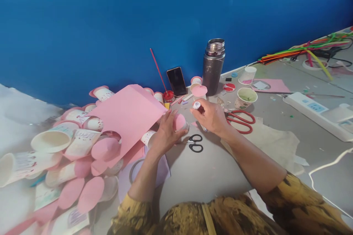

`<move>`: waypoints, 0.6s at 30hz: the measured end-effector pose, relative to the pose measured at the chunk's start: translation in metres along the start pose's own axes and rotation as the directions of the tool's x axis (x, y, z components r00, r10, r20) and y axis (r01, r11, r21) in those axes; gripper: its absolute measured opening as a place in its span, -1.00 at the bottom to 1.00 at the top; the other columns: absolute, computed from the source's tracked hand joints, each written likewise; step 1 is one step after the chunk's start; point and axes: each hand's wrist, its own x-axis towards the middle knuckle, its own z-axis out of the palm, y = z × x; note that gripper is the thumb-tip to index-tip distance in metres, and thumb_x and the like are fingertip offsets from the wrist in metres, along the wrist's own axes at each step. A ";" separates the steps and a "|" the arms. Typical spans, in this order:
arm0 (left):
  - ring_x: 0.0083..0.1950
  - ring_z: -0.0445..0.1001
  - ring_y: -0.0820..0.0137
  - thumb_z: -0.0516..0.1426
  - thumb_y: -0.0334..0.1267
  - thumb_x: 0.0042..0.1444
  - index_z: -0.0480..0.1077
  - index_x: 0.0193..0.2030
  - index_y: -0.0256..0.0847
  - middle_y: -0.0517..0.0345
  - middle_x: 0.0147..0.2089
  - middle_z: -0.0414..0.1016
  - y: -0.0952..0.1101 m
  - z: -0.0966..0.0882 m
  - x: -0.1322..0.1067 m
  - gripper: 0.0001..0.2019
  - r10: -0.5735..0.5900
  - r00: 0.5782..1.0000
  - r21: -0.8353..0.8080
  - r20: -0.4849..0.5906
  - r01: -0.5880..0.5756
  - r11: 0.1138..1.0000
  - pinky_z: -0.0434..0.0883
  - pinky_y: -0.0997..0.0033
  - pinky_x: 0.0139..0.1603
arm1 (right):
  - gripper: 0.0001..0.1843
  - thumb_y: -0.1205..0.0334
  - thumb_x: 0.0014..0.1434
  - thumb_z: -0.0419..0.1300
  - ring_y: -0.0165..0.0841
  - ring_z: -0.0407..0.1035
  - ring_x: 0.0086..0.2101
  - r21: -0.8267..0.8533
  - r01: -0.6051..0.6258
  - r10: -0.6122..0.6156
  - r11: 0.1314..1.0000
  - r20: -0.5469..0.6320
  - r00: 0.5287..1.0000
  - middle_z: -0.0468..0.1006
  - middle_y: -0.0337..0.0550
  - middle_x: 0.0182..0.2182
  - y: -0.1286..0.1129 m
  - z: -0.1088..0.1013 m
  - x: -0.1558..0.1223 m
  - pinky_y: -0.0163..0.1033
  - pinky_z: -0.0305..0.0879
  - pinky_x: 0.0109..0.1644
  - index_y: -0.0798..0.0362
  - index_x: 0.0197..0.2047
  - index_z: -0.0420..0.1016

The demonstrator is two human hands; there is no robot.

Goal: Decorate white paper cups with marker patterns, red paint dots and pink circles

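My left hand (pixel 168 129) is closed round a small paper cup with a pink paper disc (pixel 179 122) across one end; my fingers cover much of it. Between the thumb and fingers of my right hand (pixel 211 116) is a small tube with a round white end (pixel 196 105) and a dark side; its exact kind does not show. Small scissors with black handles (pixel 195 143) lie on the table just below the cup. Beside my right wrist rest larger scissors with red handles (pixel 242 121). A cut pink sheet (pixel 129 114) lies left of my left hand.
Many decorated paper cups (pixel 53 137) with pink discs pile up at left. Against the blue wall stand a steel flask (pixel 213 69) and a phone (pixel 177 81). At right are a patterned cup (pixel 246 98), a power strip (pixel 317 114) and coloured pipe cleaners (pixel 298 51).
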 end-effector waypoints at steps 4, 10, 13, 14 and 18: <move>0.60 0.11 0.00 0.29 -0.20 0.17 0.32 0.39 -0.14 -0.21 0.54 0.23 -0.003 0.006 0.001 -0.36 0.037 0.999 0.027 -0.016 -0.036 0.999 0.17 -0.15 0.52 | -0.85 0.10 0.26 0.21 -0.28 0.43 -0.49 -0.005 0.003 -0.003 1.000 -0.002 1.000 0.65 -0.18 -0.46 0.000 0.000 0.000 -0.23 0.14 -0.34 -0.03 -0.23 0.55; 0.57 0.19 0.01 0.26 -0.23 0.20 0.39 0.33 -0.19 -0.22 0.47 0.34 -0.002 0.006 0.008 -0.45 0.096 0.995 0.051 -0.030 -0.094 0.994 0.16 -0.16 0.53 | -0.86 0.10 0.25 0.22 -0.24 0.46 -0.45 -0.025 -0.006 0.007 1.000 0.029 1.000 0.65 -0.17 -0.46 -0.001 -0.002 0.001 -0.22 0.11 -0.33 -0.03 -0.23 0.55; 0.55 0.22 0.01 0.26 -0.23 0.20 0.41 0.32 -0.21 -0.22 0.44 0.39 -0.002 0.007 0.010 -0.46 0.124 0.992 0.059 -0.026 -0.123 0.991 0.14 -0.16 0.54 | -0.85 0.10 0.25 0.21 -0.22 0.46 -0.45 -0.049 -0.019 0.021 0.999 0.049 0.999 0.65 -0.15 -0.46 -0.002 -0.003 0.002 -0.22 0.08 -0.34 -0.03 -0.23 0.55; 0.55 0.22 0.01 0.26 -0.23 0.20 0.41 0.32 -0.21 -0.21 0.44 0.39 -0.003 0.007 0.010 -0.46 0.129 0.991 0.061 -0.023 -0.128 0.990 0.15 -0.16 0.53 | -0.85 0.11 0.25 0.21 -0.22 0.46 -0.45 -0.058 -0.023 0.026 0.998 0.056 0.998 0.65 -0.15 -0.46 -0.003 -0.003 0.002 -0.21 0.07 -0.34 -0.02 -0.23 0.55; 0.55 0.22 0.01 0.25 -0.22 0.22 0.38 0.34 -0.21 -0.24 0.46 0.36 -0.007 0.010 0.010 -0.46 0.112 0.994 0.065 -0.013 -0.111 0.992 0.17 -0.17 0.52 | -0.85 0.11 0.25 0.22 -0.21 0.47 -0.43 -0.079 -0.030 0.036 0.996 0.067 0.997 0.67 -0.13 -0.44 -0.004 -0.004 0.003 -0.21 0.05 -0.34 -0.01 -0.23 0.55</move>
